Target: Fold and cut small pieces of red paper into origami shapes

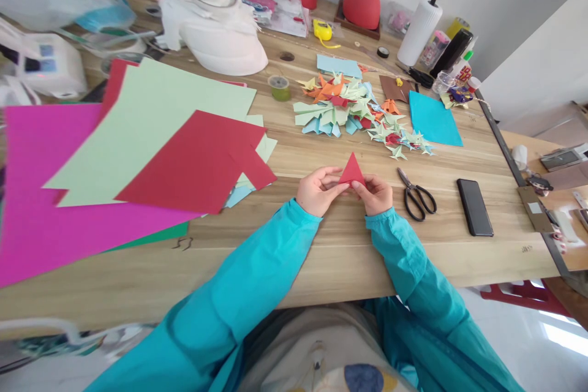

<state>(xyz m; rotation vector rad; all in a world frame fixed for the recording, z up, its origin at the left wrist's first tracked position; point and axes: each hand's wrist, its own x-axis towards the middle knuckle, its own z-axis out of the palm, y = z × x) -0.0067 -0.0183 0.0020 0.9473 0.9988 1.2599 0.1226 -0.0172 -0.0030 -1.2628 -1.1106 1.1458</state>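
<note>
A small piece of red paper (352, 170), folded to a triangle with its tip pointing away from me, is held between both hands above the table. My left hand (318, 188) pinches its left lower corner between thumb and fingers. On the other side, my right hand (375, 194) grips the right lower corner, thumb on the near face. Beyond the hands lies a heap of folded paper pieces (335, 111) in green, orange, red and blue. Black-handled scissors (417, 195) rest to the right of my right hand.
Large sheets of red paper (197, 162), green paper (160, 95) and magenta paper (50, 196) overlap at the left. A phone (474, 207) lies right of the scissors. Farther back are a turquoise sheet (435, 118), a yellow tape measure (322, 30) and a white cap (223, 43).
</note>
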